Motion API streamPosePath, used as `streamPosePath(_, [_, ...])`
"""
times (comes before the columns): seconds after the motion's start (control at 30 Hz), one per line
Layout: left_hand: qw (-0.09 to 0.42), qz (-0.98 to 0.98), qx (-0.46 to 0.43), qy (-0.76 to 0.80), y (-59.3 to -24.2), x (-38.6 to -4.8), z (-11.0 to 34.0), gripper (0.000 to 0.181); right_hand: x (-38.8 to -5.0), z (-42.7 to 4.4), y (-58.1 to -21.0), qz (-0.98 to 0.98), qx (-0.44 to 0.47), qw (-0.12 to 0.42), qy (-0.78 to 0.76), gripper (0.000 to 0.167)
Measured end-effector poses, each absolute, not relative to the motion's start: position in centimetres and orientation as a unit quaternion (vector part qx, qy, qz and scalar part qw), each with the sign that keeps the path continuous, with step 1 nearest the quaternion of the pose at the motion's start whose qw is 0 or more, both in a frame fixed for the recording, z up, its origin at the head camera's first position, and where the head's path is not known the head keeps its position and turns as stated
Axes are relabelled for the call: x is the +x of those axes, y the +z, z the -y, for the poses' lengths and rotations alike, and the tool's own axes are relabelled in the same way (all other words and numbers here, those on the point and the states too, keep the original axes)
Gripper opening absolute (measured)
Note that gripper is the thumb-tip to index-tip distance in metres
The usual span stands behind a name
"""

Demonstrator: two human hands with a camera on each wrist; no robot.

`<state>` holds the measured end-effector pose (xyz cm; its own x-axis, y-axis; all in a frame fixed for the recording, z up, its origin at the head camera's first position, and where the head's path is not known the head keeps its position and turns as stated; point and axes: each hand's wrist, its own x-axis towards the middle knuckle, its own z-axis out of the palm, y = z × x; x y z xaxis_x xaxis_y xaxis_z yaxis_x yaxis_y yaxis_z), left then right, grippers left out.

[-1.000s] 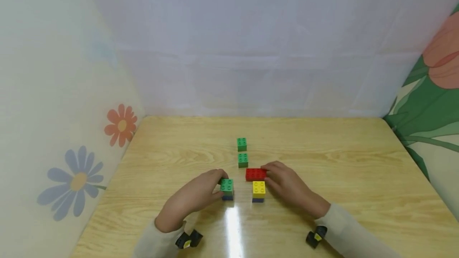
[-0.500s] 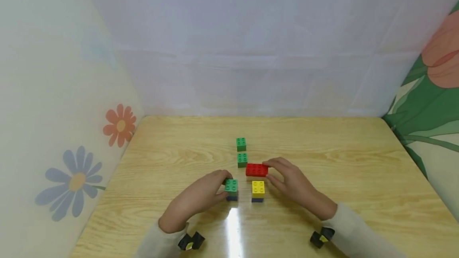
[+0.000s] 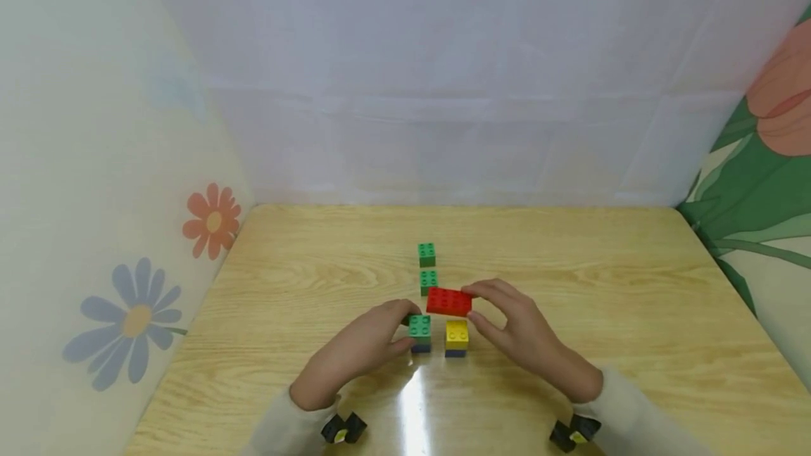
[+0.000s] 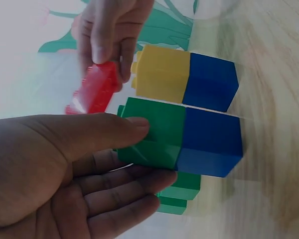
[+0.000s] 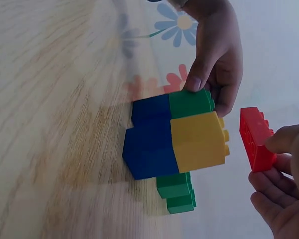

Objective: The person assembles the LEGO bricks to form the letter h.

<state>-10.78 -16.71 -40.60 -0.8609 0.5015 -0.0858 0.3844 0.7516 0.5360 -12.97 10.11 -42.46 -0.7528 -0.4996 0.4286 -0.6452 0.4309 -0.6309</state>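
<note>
The left hand (image 3: 364, 345) pinches, between thumb and fingers, the upper green brick (image 3: 419, 329) of an upright green-on-blue stack, just beside a yellow brick (image 3: 457, 335) set on another blue brick (image 5: 148, 152). The right hand (image 3: 522, 329) pinches one end of an eight-stud red brick (image 3: 448, 301), held raised above the yellow studs without touching them. Farther back on the wood-grain bench (image 3: 304, 252), two single green bricks (image 3: 429, 282) sit in line, slightly apart.

Red brick (image 4: 95, 89) partly hidden by right grip (image 4: 114, 30)
</note>
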Motion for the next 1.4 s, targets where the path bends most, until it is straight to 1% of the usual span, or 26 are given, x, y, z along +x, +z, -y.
streamPosePath(0.13, [0.116, -0.929, 0.231, 0.264, -40.7, -10.9, 16.4, 0.037, -12.6, -9.9, -42.3, 0.833, 0.346, 0.086, 0.423, 0.035])
streamPosePath(0.3, [0.107, -0.926, 0.239, 0.273, -41.2, -11.2, 15.9, 0.035, -12.4, -9.7, -42.4, 0.826, 0.355, 0.096, 0.428, 0.036])
streamPosePath(0.5, [0.104, -0.922, 0.242, 0.282, -41.4, -11.4, 15.8, 0.032, -12.2, -9.4, -42.9, 0.828, 0.352, 0.09, 0.427, 0.035])
streamPosePath(0.7, [0.106, -0.921, 0.242, 0.285, -41.4, -11.3, 15.8, 0.033, -12.0, -9.2, -43.4, 0.828, 0.356, 0.1, 0.422, 0.036])
streamPosePath(1.03, [0.099, -0.916, 0.254, 0.294, -41.3, -11.0, 16.2, 0.029, -11.7, -8.9, -43.4, 0.821, 0.372, 0.09, 0.424, 0.038])
streamPosePath(1.4, [0.1, -0.915, 0.26, 0.294, -41.4, -11.0, 16.4, 0.029, -11.5, -8.9, -43.7, 0.824, 0.377, 0.083, 0.415, 0.038])
